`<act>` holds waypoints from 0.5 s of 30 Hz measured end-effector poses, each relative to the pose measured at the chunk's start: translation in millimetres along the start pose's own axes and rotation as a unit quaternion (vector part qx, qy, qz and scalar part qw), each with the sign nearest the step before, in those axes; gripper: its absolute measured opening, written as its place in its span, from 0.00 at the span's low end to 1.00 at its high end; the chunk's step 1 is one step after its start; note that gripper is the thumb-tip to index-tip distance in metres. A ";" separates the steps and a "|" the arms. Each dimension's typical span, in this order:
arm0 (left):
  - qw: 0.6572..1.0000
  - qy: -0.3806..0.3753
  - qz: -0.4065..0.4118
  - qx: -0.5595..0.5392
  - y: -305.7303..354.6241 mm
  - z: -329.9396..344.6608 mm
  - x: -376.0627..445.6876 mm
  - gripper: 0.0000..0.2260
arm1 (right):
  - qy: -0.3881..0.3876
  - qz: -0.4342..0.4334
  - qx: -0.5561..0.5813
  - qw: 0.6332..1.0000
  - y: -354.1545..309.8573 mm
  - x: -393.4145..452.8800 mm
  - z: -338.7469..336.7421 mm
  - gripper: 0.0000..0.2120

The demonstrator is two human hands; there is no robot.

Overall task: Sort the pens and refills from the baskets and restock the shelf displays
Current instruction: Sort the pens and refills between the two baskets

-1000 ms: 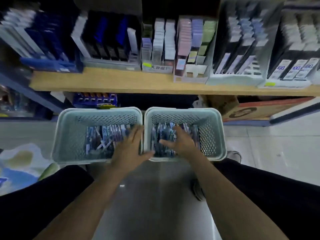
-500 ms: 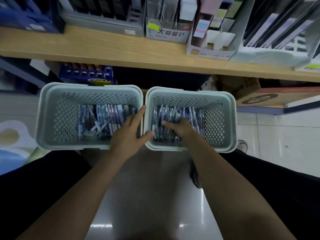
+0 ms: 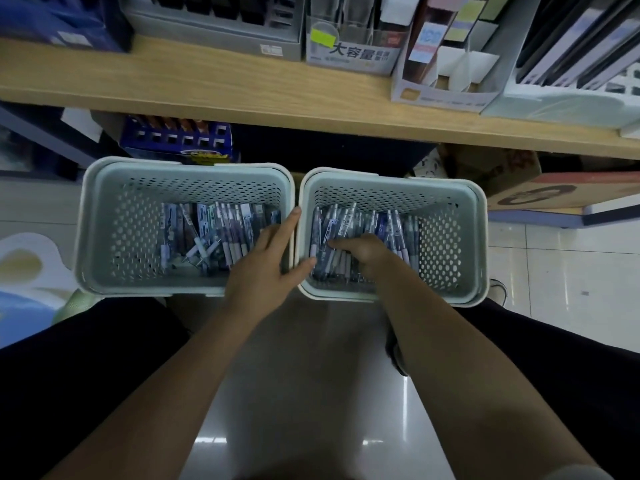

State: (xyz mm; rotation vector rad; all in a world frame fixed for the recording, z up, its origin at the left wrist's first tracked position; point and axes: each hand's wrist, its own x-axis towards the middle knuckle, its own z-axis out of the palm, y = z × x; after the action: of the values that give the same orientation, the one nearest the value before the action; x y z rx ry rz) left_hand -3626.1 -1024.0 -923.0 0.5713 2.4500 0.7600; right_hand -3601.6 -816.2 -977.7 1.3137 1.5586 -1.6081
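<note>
The sorting has barely begun: the right hand (image 3: 363, 251) digs into the heap of blue-and-white pens (image 3: 349, 237) in the right pale-green perforated plastic basket (image 3: 446, 237), fingers curled down among them, while the left hand (image 3: 266, 261) lies flat and spread across the adjoining rims, steadying the left pale-green perforated basket (image 3: 114, 230) of packets and loose refills (image 3: 214, 233). Next I judge a bundle must be gathered and lifted toward the wooden shelf (image 3: 242, 91). Whether the right fingers actually clasp pens is hidden

Dim, floor glare, soft warped edges
</note>
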 end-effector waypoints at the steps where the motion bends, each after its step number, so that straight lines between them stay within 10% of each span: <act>1: 1.000 0.001 0.006 -0.002 -0.6 0.3 0.0 0.35 | 0.000 0.000 0.005 1.000 -0.3 -0.6 0.0 0.48; 7: 1.000 0.005 0.015 0.002 -2.6 1.0 1.1 0.35 | -0.006 -0.022 0.005 1.000 -3.1 1.7 7.0 0.49; 12: 1.000 0.004 0.017 -0.007 -2.7 1.0 0.5 0.35 | 0.002 0.001 -0.045 0.999 -1.4 5.4 4.7 0.31; 15: 1.000 0.007 0.016 -0.003 -2.4 0.7 0.0 0.35 | -0.016 -0.012 -0.015 1.000 -4.3 -5.0 0.2 0.44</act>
State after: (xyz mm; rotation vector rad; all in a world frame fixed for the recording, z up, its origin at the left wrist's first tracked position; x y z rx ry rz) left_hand -3626.3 -1025.5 -924.9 0.6051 2.4566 0.7870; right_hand -3603.5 -816.9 -971.4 1.2512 1.5784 -1.6077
